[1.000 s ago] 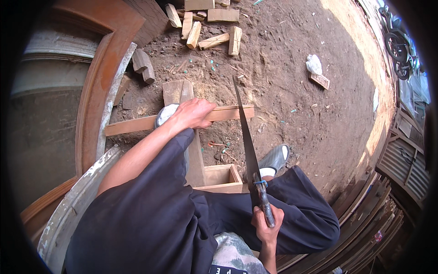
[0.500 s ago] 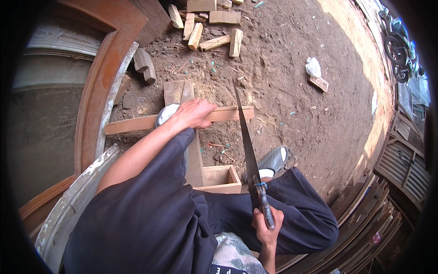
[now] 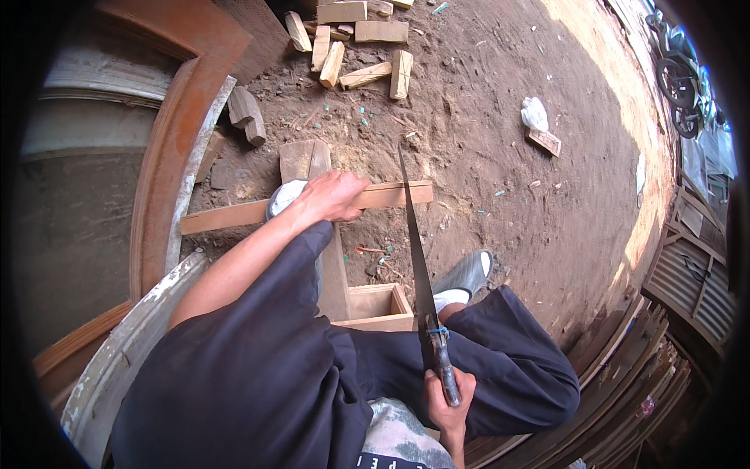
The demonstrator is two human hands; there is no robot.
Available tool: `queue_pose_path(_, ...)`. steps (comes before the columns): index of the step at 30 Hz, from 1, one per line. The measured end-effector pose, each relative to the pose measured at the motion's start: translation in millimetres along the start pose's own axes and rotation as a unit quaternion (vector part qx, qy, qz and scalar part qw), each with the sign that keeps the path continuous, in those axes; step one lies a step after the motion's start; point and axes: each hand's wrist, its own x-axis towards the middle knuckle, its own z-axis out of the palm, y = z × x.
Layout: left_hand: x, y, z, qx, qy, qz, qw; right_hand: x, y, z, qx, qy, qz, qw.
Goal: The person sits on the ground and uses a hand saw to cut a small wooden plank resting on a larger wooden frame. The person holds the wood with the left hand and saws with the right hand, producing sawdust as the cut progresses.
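Note:
My left hand (image 3: 336, 195) grips a long wooden strip (image 3: 223, 217) lying crosswise over a wooden plank (image 3: 337, 277); a sandaled foot (image 3: 285, 197) is beside the hand. My right hand (image 3: 448, 395) is closed on the handle of a handsaw (image 3: 423, 281). The long blade points up the picture and crosses the strip near its right end. An open wooden box (image 3: 371, 321) sits beside the plank, under my legs, and my other sandaled foot (image 3: 465, 277) rests on the dirt to the right.
Wooden frames (image 3: 160, 156) lean at left. Several offcuts (image 3: 381, 31) lie on the dirt (image 3: 547, 219) at top, and a white bag (image 3: 533, 116) sits on a small block. Stacked boards (image 3: 609, 399) lie at lower right; a motorbike (image 3: 680, 86) stands at far right.
The saw has shifted slightly down toward me and to the left with my right hand. My left hand keeps its grip on the strip in nearly the same place.

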Motion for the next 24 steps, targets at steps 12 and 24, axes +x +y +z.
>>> queue_pose_path(12, 0, 0, -1, 0.007, -0.005, 0.012, 1.0, -8, -15, -3, -0.004, 0.018, 0.012, 1.0)
queue_pose_path(24, 3, 0, -2, 0.006, -0.04, -0.004, 0.999, -14, -16, -10, -0.002, 0.003, 0.03, 1.0)
